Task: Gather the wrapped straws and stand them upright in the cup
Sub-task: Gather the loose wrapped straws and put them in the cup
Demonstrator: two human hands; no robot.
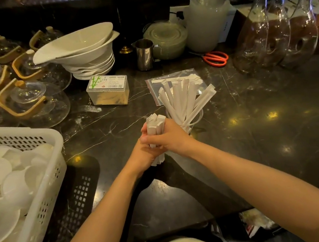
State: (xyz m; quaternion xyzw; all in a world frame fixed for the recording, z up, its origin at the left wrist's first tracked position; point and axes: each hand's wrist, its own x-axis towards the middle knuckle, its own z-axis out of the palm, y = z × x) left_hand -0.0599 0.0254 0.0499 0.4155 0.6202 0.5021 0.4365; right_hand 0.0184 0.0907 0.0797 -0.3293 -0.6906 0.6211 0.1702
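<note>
Here, both hands are meeting over the dark marbled surface, wrapping together around one bundle of wrapped straws: the left hand is gripping from the near left side, and the right hand is closing over it from the right, fingers curled tight around the white paper sleeves. The bundle is standing roughly upright, its upper ends poking out above the fingers and its lower ends showing below the palms. Just beyond the right hand, a clear cup is already holding more wrapped straws, fanning outward and leaning right. Behind the cup, a zip bag is lying flat (its contents are hard to make out). To the near left, a white perforated basket is sitting, filled with white dishes. Farther back, a clear toothpick box, a steel jug and orange-handled scissors are resting.
</note>
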